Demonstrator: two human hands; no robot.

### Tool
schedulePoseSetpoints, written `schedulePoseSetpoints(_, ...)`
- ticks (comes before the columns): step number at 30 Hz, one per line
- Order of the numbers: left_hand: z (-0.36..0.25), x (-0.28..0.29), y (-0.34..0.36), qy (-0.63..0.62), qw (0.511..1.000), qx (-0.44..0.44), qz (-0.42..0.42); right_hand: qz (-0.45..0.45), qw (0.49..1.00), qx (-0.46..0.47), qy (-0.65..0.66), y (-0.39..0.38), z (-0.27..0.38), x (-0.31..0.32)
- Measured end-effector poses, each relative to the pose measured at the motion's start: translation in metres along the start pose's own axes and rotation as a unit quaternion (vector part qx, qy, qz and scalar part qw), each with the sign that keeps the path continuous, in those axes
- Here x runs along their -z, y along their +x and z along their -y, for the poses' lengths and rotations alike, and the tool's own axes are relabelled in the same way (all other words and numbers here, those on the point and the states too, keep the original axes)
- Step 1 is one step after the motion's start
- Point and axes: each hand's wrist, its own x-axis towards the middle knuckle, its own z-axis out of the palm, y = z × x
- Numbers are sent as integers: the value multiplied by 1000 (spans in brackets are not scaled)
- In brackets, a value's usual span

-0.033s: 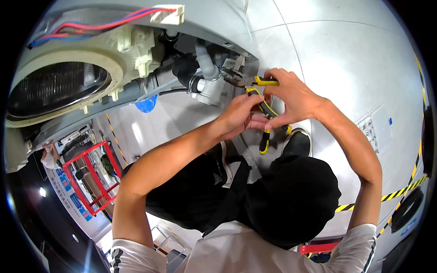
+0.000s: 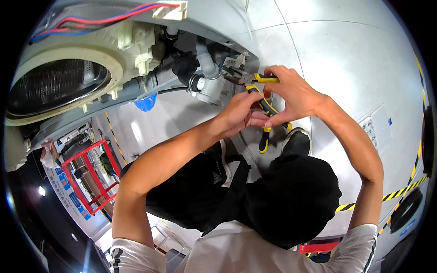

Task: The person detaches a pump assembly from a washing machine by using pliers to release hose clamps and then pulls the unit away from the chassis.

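Observation:
Pliers with yellow-and-black handles [image 2: 266, 105] are gripped between my two hands. My left hand [image 2: 240, 113] closes round the middle handles, thumb on top. My right hand [image 2: 293, 93] spans from the upper handle, under its fingers, down to a lower one at its thumb. Another yellow-and-black handle end [image 2: 264, 142] hangs below my fingers; whether it belongs to a second tool I cannot tell. The metal jaws [image 2: 236, 78] are at the clamp area beside a grey hose [image 2: 207, 63] and a whitish pump housing [image 2: 209, 92]. The jaws' exact contact is hard to make out.
An opened washing machine [image 2: 114, 75] with a round drum opening fills the upper left. Red and blue wires [image 2: 114, 19] run along its top. A blue round part [image 2: 146, 103] hangs under it. A red frame [image 2: 86, 175] stands left; striped tape [image 2: 405, 189] marks the right floor.

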Motion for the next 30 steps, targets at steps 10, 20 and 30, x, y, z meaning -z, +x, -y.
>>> schedulePoseSetpoints(10, 6, -1, 14, -69, 992, -101, 12, 53, 990, 56, -119, 29, 2, 37)
schedulePoseSetpoints(20, 16, -8, 27, -125, 971, -199, 44, 85, 980, 7, -181, 32, -2, 41)
schedulePoseSetpoints(30, 23, -5, 37, -168, 956, -229, 73, 121, 959, -55, -252, 38, 5, 41)
